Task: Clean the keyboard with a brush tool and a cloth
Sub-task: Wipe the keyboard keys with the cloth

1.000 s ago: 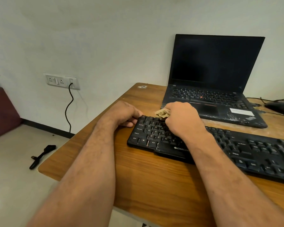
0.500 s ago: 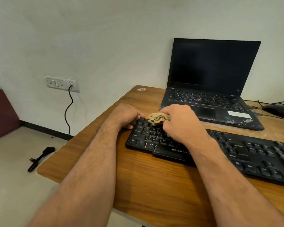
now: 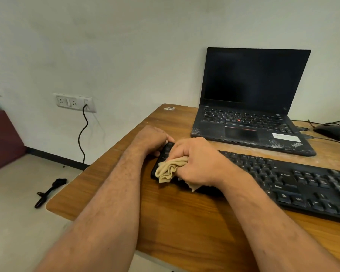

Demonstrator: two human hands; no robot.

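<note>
Head view: the black keyboard (image 3: pixel 294 179) was laid across the wooden desk (image 3: pixel 185 222), with its left end covered by both hands. A crumpled beige cloth (image 3: pixel 170 169) was gripped in the curled fingers of the right hand (image 3: pixel 200 161) and pressed on the keyboard's near-left corner, with 1 fold hanging over the front edge. The far-left corner of the keyboard was held by the left hand (image 3: pixel 152 138), its fingers curled round the edge. On the keys, "Shift" and "Ctrl" could be read faintly.

Behind the keyboard an open black laptop (image 3: pixel 249 107) was placed with its screen dark; "ThinkPad" was printed at its front right corner, beside a white label whose writing was too blurred to read. A dark mouse (image 3: pixel 334 131) and thin cables were seen at the right edge. On the wall a white switch panel (image 3: pixel 75 103) had 1 black cable (image 3: pixel 82 132) plugged in, and a black tool (image 3: pixel 49 192) lay on the floor.

Compared with 0.5 s earlier, the cloth had been drawn from the keyboard's upper key rows down to its near-left corner, and the "ZEBRONICS" mark was now hidden beneath the right hand.
</note>
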